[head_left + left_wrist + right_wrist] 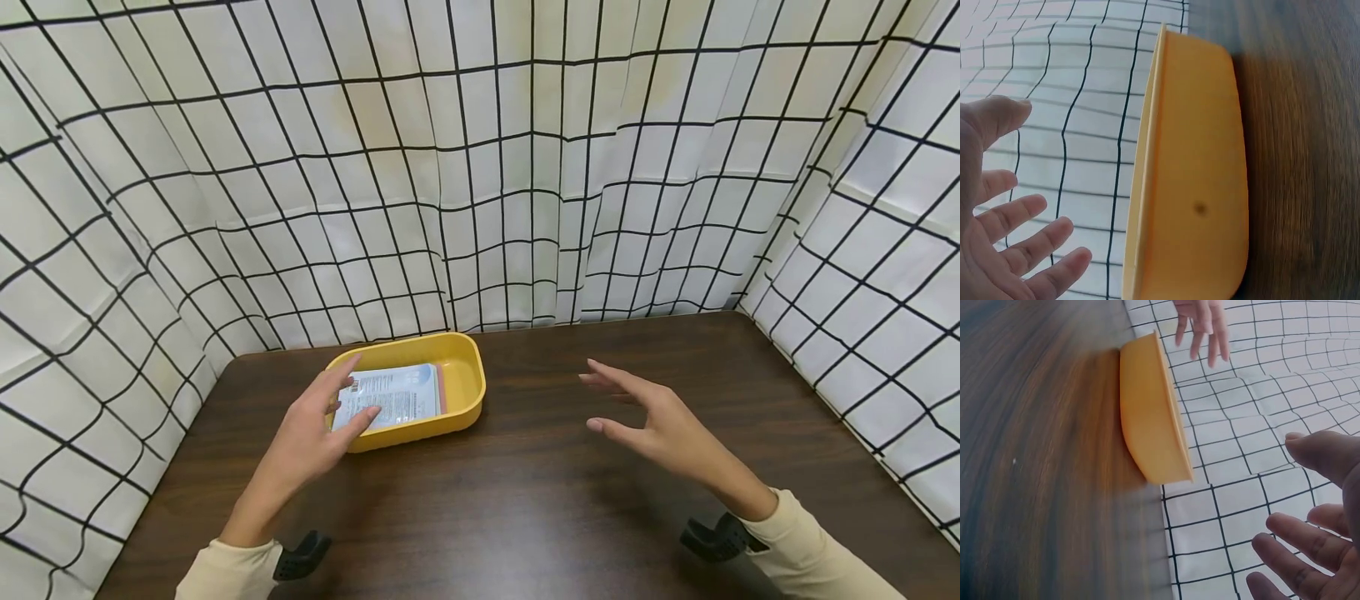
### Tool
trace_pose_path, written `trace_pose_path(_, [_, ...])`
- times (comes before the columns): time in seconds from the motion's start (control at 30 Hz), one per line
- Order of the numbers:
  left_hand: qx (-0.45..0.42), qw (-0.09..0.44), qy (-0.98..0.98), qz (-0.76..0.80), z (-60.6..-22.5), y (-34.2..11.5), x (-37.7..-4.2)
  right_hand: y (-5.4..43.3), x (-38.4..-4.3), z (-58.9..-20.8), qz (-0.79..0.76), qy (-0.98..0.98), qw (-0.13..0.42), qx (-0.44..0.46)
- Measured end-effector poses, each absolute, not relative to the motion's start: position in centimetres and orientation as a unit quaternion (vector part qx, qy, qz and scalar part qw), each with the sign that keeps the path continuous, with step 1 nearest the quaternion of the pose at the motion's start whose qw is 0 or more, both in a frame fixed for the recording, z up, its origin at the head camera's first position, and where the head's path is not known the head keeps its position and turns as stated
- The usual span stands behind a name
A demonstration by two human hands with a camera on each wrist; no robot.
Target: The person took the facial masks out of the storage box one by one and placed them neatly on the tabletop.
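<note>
A yellow plastic bin [467, 392] stands toward the back left of the table. Inside it lies a flat pale-blue packet [401, 393] with printed text, and a pinkish edge of something shows beneath. My left hand [311, 429] hovers over the bin's left end, thumb and fingers spread, holding nothing. In the left wrist view that hand [1007, 237] appears beside the bin's outer wall [1194, 169], apart from it. To the right of the bin, my right hand [660, 421] is held above the table with parted fingers and nothing in them.
The dark wood-grain table [525, 517] spans the space below both hands. White curtains [495, 192] with a black grid enclose its back and sides. A black wrist strap [720, 537] sits on the right wrist, another strap [300, 557] on the left.
</note>
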State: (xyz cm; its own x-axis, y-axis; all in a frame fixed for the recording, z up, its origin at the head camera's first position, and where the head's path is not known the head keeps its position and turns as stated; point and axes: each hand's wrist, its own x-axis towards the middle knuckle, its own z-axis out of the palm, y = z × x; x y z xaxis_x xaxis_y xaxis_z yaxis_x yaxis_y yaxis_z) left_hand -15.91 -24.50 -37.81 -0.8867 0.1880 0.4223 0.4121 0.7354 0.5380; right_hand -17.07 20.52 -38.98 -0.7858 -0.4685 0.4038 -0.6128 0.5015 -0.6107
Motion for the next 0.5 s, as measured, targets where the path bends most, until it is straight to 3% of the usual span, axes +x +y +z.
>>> trace_pose_path(0.5, [-0.018, 0.115, -0.922, -0.370, -37.6, -29.4, -16.0, 19.2, -17.9, -38.8, 0.444, -0.835, 0.074, 0.317])
